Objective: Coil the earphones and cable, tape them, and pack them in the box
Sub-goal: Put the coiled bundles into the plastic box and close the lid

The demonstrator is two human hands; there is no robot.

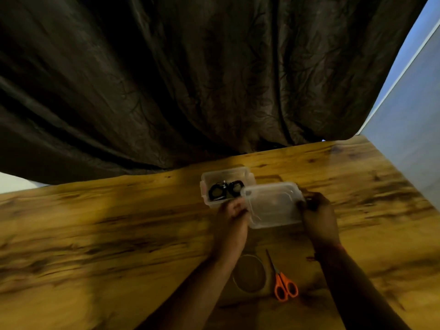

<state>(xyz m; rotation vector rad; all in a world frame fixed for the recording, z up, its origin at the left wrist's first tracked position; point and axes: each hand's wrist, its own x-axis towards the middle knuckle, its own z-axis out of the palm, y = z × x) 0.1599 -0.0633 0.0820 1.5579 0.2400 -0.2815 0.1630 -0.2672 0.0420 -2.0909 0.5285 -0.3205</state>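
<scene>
A small clear plastic box [215, 178] stands on the wooden table, and two black coiled bundles [225, 190] lie inside it. The clear lid [273, 206] is held just right of the box and a little above the table, overlapping the box's right end. My left hand [232, 216] grips the lid's left edge, close to the box's front wall. My right hand [317, 215] grips the lid's right edge. The frame is blurred, so I cannot tell earphones from cable within the bundles.
Orange-handled scissors [283, 282] lie near the front between my forearms, with a clear tape roll [250, 273] just left of them. A dark curtain [190, 79] hangs behind the table's far edge. A pale wall [409, 139] borders the right.
</scene>
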